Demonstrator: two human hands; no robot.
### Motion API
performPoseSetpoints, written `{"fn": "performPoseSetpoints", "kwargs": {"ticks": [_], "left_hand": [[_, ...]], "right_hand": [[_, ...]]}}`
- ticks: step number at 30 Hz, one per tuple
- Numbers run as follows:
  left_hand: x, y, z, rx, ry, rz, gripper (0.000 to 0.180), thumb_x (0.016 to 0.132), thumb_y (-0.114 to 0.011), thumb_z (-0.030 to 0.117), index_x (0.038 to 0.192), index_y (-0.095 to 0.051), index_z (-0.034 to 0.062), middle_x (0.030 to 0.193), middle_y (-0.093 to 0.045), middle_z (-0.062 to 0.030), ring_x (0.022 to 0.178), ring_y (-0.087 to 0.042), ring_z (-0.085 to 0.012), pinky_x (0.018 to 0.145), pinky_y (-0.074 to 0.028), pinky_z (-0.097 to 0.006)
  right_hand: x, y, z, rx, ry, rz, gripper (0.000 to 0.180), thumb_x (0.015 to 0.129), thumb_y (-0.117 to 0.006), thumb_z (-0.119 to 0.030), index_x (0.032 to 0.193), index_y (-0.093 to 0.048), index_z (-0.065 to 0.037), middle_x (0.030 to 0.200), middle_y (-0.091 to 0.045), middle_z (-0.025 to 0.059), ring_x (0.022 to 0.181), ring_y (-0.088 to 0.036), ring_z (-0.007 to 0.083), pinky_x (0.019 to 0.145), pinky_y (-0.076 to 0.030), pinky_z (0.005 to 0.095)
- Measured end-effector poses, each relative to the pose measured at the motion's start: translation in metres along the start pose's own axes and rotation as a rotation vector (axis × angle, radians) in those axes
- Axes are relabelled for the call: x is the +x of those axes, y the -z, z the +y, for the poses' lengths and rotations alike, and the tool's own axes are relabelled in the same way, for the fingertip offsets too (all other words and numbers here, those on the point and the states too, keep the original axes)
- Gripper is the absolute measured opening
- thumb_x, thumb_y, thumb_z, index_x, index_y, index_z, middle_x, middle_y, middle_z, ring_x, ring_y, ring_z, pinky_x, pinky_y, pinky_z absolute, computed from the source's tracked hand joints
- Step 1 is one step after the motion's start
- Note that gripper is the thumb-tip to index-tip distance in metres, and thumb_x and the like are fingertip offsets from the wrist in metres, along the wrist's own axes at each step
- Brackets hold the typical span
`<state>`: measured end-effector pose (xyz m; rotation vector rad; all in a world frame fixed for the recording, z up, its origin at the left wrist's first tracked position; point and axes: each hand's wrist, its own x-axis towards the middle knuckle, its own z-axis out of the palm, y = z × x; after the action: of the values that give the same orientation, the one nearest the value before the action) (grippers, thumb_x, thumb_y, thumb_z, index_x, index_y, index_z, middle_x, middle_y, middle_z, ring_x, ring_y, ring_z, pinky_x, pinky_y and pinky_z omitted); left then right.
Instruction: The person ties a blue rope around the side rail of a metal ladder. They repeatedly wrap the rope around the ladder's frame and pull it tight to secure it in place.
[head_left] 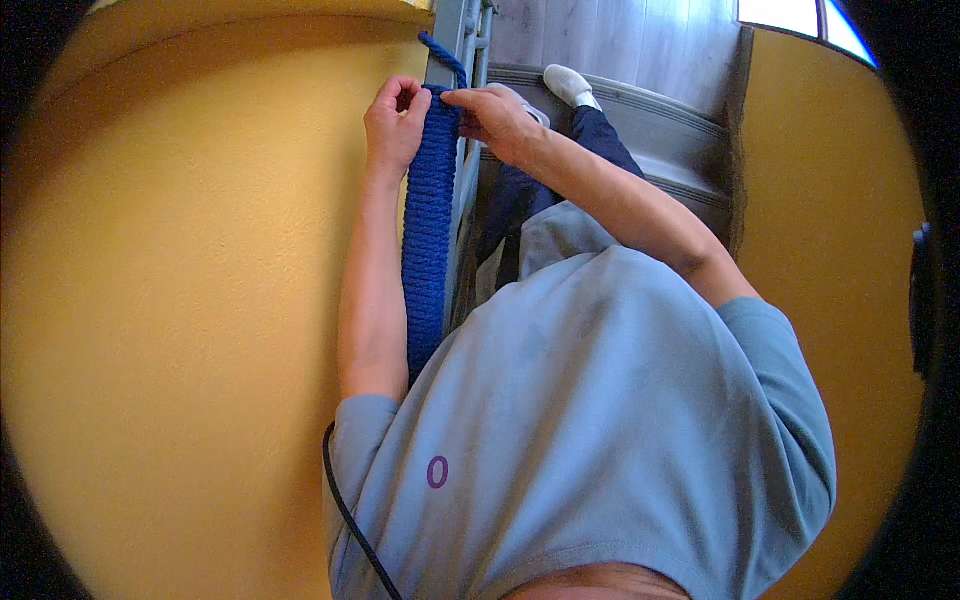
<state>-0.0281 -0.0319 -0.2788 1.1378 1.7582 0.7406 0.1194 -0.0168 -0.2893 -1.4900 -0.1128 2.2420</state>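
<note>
Item: blue knitted strip [428, 230], chunky yarn, hanging from 12 o'clock down to the grey shirt [590, 420]. Left hand [393, 125] curled shut on its top left edge; right hand [497, 118] pinching the top right edge, fingers closed. Advice: keep even tension, working one loop at a time. Surroundings: yellow wall [180, 300] at 9 o'clock, stair steps [650, 120] at 1 o'clock, black cable [350, 520] at 7 o'clock. Nothing obstructs.

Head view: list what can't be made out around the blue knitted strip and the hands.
- Lower end of the blue knitted strip: hidden behind the light blue shirt.
- Left hand fingertips: curled inward, grip unclear.
- Any tool under the right hand: covered by its fingers.
- Black cable: cut off at the lower edge.
</note>
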Motion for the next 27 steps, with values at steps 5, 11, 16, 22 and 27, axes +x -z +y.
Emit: {"fn": "performPoseSetpoints", "kwargs": {"ticks": [5, 11, 16, 22, 27], "left_hand": [[-0.005, 0.007, 0.030, -0.147, 0.122, 0.094, 0.009, 0.085, -0.062, 0.012, 0.087, -0.057, 0.0040, 0.078, -0.058, 0.0000, 0.073, -0.054, -0.0084, 0.067, -0.046, -0.023], [-0.007, 0.021, 0.053, -0.170, 0.109, 0.106, 0.011, 0.086, -0.063, 0.012, 0.089, -0.058, 0.0028, 0.083, -0.060, -0.0022, 0.078, -0.056, -0.0088, 0.071, -0.046, -0.023], [-0.011, 0.023, 0.045, -0.146, 0.186, 0.122, 0.018, 0.087, -0.063, 0.017, 0.094, -0.060, 0.0007, 0.085, -0.063, -0.0038, 0.079, -0.057, -0.0096, 0.073, -0.046, -0.022], [-0.018, 0.028, 0.038, -0.383, 0.547, 0.060, 0.028, 0.088, -0.060, 0.024, 0.099, -0.064, -0.0010, 0.087, -0.065, -0.0044, 0.078, -0.058, -0.0112, 0.071, -0.046, -0.024], [-0.021, 0.034, 0.029, -0.656, 0.667, 0.001, 0.026, 0.089, -0.058, 0.022, 0.100, -0.064, -0.0003, 0.090, -0.065, -0.0061, 0.081, -0.060, -0.0142, 0.073, -0.048, -0.026]], "right_hand": [[-0.031, -0.006, -0.022, -0.896, 0.441, 0.055, 0.031, 0.089, -0.056, -0.023, 0.084, -0.063, 0.006, 0.070, -0.063, 0.0147, 0.063, -0.061, 0.0232, 0.059, -0.046, 0.0362], [-0.052, -0.010, -0.048, -1.086, 0.841, 0.122, 0.021, 0.082, -0.064, -0.021, 0.082, -0.067, 0.000, 0.071, -0.063, 0.0183, 0.065, -0.063, 0.0300, 0.059, -0.049, 0.0355], [-0.040, -0.007, -0.049, -0.920, 0.852, 0.070, 0.022, 0.077, -0.071, -0.023, 0.083, -0.067, -0.003, 0.072, -0.065, 0.0113, 0.064, -0.064, 0.0211, 0.060, -0.050, 0.0310], [-0.041, -0.005, -0.040, -0.812, 0.844, -0.003, 0.023, 0.077, -0.070, -0.030, 0.083, -0.066, -0.008, 0.068, -0.064, 0.0108, 0.062, -0.063, 0.0227, 0.058, -0.049, 0.0330], [-0.046, -0.012, -0.049, -0.963, 0.950, -0.061, 0.017, 0.081, -0.067, -0.022, 0.086, -0.067, -0.005, 0.078, -0.064, 0.0092, 0.069, -0.064, 0.0216, 0.063, -0.051, 0.0302]]}}
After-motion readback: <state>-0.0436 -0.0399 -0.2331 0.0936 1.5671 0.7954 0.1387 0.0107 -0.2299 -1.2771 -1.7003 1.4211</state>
